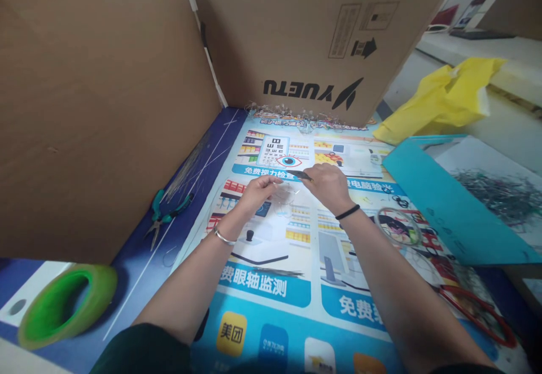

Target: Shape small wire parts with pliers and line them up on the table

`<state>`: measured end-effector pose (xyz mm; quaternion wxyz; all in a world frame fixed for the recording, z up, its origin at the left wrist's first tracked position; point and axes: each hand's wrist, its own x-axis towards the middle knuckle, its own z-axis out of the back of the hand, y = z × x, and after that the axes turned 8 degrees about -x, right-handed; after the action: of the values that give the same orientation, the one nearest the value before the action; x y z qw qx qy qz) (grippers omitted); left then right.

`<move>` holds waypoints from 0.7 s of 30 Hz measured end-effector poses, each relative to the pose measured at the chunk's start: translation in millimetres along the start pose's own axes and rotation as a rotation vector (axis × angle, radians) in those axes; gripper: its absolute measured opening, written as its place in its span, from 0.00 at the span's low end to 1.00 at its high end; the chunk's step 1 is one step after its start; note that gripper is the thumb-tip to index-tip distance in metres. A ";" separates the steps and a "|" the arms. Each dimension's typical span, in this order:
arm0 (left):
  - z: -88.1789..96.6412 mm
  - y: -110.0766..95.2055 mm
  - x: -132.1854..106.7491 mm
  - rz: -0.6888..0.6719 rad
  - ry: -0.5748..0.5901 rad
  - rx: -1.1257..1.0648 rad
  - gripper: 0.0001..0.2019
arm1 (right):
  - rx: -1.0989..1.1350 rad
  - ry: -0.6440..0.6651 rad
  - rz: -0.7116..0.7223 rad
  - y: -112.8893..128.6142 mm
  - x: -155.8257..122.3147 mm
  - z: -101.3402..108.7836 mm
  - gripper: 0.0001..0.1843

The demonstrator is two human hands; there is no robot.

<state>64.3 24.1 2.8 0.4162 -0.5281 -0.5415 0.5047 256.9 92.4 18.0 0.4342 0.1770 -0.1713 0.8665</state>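
My left hand is over the middle of the printed poster, its fingertips pinched together. Thin, clear, wire-like strands hang from them, too fine to make out fully. Just to the right, my right hand is closed around a small dark tool with a pointed tip. Its tip points left, toward the left fingertips; whether it is a blade or tweezers I cannot tell. Below the hands, a small bundle of thin dark wires lies on the poster.
Teal-handled pliers and a green tape roll lie left, beside tall cardboard. Right are a clear ring-shaped roll, a red ring, a blue folder bearing a wire pile, and a yellow bag.
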 end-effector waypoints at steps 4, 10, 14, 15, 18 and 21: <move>-1.0 1.1 0.7 0.026 -0.032 -0.025 0.09 | 0.009 0.066 0.020 3.6 2.5 8.6 0.13; -1.0 1.6 0.9 0.039 -0.016 -0.005 0.09 | 0.050 0.162 -0.055 8.3 3.4 10.5 0.12; -1.6 1.1 0.6 0.033 -0.034 0.037 0.09 | 0.071 0.218 -0.097 10.5 3.9 10.2 0.12; -1.7 1.1 0.5 0.032 -0.031 0.040 0.09 | 0.072 0.227 -0.097 10.5 4.0 10.0 0.12; -0.7 0.7 0.8 0.042 -0.011 0.031 0.10 | 0.067 0.218 -0.077 9.0 3.6 7.0 0.12; 3.1 -0.2 2.2 0.032 -0.016 0.040 0.09 | 0.058 0.156 -0.041 5.1 1.5 -1.0 0.12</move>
<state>61.1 25.9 2.3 0.4142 -0.5243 -0.5261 0.5261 251.8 91.0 17.1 0.4588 0.1251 -0.1084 0.8730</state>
